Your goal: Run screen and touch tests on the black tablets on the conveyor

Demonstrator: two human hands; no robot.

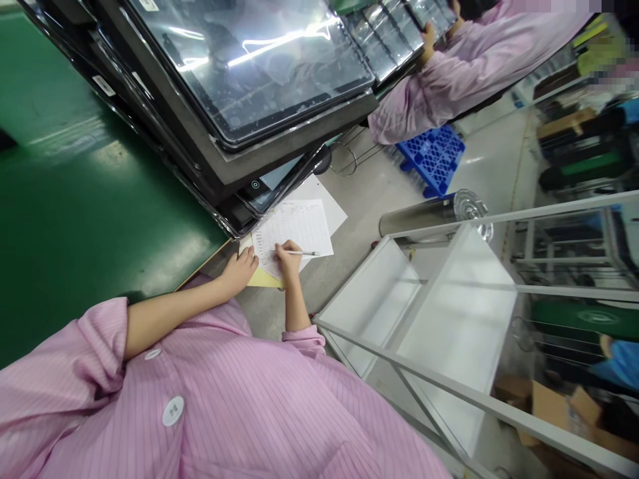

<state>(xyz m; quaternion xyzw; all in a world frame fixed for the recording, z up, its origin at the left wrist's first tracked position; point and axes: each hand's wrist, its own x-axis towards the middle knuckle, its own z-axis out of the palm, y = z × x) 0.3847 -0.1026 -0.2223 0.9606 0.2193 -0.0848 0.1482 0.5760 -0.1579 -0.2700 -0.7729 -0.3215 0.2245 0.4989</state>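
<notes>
A printed form (299,225) with rows and columns lies at the table's corner, over a plain white sheet (333,211) and a yellow sheet (264,278). My right hand (288,259) is closed around a white pen (305,253) and rests on the form. Flat at the form's left edge lies my left hand (241,269), its fingers stretched out and a little apart. Just beyond the papers rises a stack of black trays (219,159), with a glossy dark screen panel (279,66) on top. What the pen tip touches is too small to tell.
The green table (100,199) spreads to the left. A white metal rack (449,299) stands at the right, near a metal cylinder (419,216) and a blue plastic pallet (436,156). A co-worker's pink sleeve (424,100) reaches toward wrapped panels (389,40) at the top.
</notes>
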